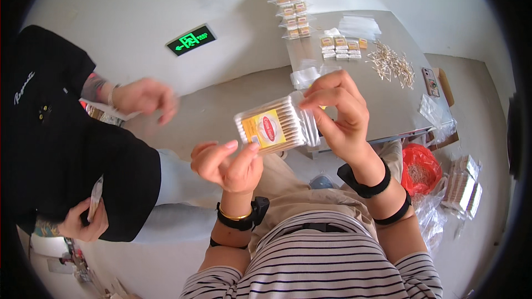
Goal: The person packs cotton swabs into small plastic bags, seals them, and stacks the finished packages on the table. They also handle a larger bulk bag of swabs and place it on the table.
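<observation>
In front of my body a clear bag of wooden cotton swabs with a yellow and red label is held up, tilted. My right hand pinches the loose plastic at the bag's right end between thumb and fingers. At the lower left edge, the fingertips of my left hand grip the bag; how far they reach behind it is hidden. White swab tips show at both ends of the row inside.
A grey table bears loose cotton swabs, stacked swab packs, clear bags and a phone. On the floor right are a red bag and bundled packs. At left stands a person in black, one hand holding a packet.
</observation>
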Available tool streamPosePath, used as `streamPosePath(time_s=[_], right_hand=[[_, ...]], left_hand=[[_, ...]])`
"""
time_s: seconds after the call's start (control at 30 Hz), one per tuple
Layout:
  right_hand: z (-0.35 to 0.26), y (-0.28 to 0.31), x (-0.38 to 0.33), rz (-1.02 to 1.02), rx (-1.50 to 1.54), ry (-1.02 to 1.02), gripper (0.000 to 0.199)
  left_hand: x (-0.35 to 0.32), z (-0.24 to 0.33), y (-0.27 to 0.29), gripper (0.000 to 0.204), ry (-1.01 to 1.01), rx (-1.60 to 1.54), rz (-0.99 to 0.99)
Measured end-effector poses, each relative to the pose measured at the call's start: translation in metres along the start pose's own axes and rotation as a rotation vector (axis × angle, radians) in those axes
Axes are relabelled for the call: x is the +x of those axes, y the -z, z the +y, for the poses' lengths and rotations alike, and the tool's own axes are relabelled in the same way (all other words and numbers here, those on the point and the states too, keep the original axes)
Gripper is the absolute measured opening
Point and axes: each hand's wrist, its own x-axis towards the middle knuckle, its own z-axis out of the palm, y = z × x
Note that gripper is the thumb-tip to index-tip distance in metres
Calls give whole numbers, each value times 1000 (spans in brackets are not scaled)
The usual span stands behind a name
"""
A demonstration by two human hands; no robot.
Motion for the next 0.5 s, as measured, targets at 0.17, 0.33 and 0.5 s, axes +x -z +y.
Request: streamPosePath(time_s=[0.17,0.33,0.5], right_hand=[[-8,-4,-6,-17,-75,32,24],[-8,-6,-7,-2,-71,26,25],[-7,-11,-3,12,-54,5,22]], left_hand=[[-5,-11,-4,34,87,-25,78],[-3,-12,-6,32,112,-42,101],[1,-7,-3,33,233,-23,64]])
